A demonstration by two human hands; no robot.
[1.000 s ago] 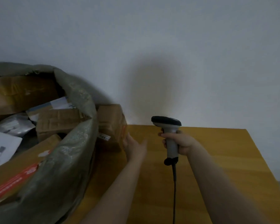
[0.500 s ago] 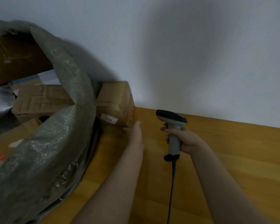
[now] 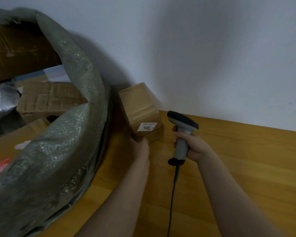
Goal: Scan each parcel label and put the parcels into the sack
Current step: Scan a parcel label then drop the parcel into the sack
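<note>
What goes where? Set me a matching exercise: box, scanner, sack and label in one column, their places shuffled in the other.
1. cardboard box
2. scanner
3. sack
4. white label

A. gripped in the right hand
B. stuck on the box's side
C. on the table, left hand touching its lower edge
D. at the left, holding parcels

Pairs: 1-C, 2-A, 3-D, 4-B.

White label (image 3: pixel 147 126) on the cardboard parcel (image 3: pixel 138 106) reads "301".
</note>
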